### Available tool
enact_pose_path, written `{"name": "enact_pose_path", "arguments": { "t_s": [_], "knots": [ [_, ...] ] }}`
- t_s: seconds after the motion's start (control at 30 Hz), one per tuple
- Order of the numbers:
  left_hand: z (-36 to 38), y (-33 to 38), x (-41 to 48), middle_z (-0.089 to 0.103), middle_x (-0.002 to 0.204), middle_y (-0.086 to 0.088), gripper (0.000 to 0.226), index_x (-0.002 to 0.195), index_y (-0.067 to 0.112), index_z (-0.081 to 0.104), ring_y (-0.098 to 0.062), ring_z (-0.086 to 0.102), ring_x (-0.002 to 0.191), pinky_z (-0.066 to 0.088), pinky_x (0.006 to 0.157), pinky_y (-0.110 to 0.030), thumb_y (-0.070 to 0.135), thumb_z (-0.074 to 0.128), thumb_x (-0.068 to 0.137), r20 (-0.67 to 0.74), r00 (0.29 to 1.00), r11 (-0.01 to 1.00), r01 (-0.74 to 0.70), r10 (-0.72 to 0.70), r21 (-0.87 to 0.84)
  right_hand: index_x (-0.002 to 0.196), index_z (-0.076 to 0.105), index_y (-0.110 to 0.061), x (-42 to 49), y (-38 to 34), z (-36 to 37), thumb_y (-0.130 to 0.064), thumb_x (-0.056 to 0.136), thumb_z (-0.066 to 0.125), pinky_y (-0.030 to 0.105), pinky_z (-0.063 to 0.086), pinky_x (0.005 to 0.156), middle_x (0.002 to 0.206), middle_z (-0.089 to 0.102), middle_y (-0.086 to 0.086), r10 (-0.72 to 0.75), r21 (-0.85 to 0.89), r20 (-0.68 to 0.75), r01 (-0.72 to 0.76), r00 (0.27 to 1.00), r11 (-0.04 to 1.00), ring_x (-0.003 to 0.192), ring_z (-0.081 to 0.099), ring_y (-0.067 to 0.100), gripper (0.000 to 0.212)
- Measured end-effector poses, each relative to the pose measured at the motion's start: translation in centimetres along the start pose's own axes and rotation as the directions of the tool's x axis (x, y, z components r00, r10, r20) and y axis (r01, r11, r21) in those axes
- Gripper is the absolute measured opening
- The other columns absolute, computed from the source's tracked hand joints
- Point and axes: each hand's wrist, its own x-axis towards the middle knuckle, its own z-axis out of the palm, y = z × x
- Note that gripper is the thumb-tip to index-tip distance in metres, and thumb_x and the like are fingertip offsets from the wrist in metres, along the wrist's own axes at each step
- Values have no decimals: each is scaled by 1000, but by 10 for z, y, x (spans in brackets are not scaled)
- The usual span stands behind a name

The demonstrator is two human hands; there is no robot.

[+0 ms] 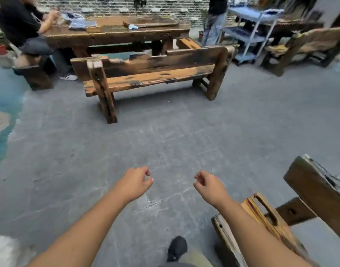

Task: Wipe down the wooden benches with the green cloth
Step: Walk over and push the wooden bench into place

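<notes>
A worn wooden bench [146, 78] with a backrest stands ahead across the grey floor, its seat orange and patchy. A second wooden bench [269, 214] sits at my lower right, partly under my right forearm. My left hand [135, 182] and my right hand [208, 183] hang over the bare floor, fingers loosely curled, nothing in either. No green cloth shows anywhere in view.
Behind the far bench is a long wooden table [117, 33] with a seated person [21, 26] at its left end on a stool. A metal trolley [250, 31] and another wooden bench [307, 47] stand at the back right. My dark shoe [176, 247] is below.
</notes>
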Motion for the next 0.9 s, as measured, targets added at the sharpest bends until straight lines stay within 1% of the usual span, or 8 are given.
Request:
{"name": "enact_pose_path", "arguments": {
  "t_s": [0.1,0.23,0.37,0.53,0.63,0.77,0.87,0.9],
  "knots": [
    [1,37,76,66,76,-2,24,101,18,60,-24,61,82,50,73,-37,41,58,94,53,992,992,-117,114,39,97,60,-26,49,28,-19,-23,88,61,26,37,67,73,59,-15,90,34,-36,-88,995,995,79,58,14,9],
    [7,97,186,55,67,5,27,104,16,60,-19,53,73,37,63,-33,41,56,95,104,970,969,-229,219,92,101,61,-20,127,73,-59,-23,89,63,29,39,70,77,59,-11,192,144,-107,-176,976,974,81,59,18,13],
    [8,157,270,67,76,-2,26,106,16,61,-19,57,76,47,71,-36,39,58,94,182,944,944,-300,274,138,99,59,-22,181,106,-108,-21,88,63,29,41,73,75,57,-11,288,231,-134,-252,948,940,81,59,19,13],
    [21,250,370,66,80,-2,27,108,16,59,-20,58,76,48,72,-36,40,57,95,274,879,890,-436,390,133,99,60,-23,241,151,-179,-23,87,64,28,43,75,83,62,-7,404,328,-238,-318,883,889,83,60,17,13],
    [44,307,433,68,81,-2,26,108,17,59,-19,56,74,44,69,-33,39,58,95,356,818,849,-517,452,111,98,60,-23,274,185,-216,-22,88,64,32,47,79,82,62,-7,492,421,-277,-356,825,834,82,61,17,11],
    [76,376,519,67,81,-1,26,108,17,60,-18,60,76,47,72,-34,39,58,94,449,724,786,-613,523,74,102,62,-22,314,230,-262,-24,88,64,28,44,76,81,60,-9,616,485,-332,-431,714,761,83,60,17,14],
    [97,444,589,64,80,3,24,106,21,59,-16,59,75,44,66,-32,42,60,93,491,634,711,-702,597,42,105,62,-19,341,260,-301,-24,89,63,32,47,81,89,62,-2,718,560,-346,-482,603,674,89,61,21,17],
    [103,474,610,62,78,4,23,105,21,60,-15,59,75,44,66,-31,41,61,93,512,588,676,-737,626,19,108,62,-16,344,269,-316,-25,90,62,33,47,84,94,64,1,765,587,-343,-511,545,627,93,62,22,21]
  ]
}}
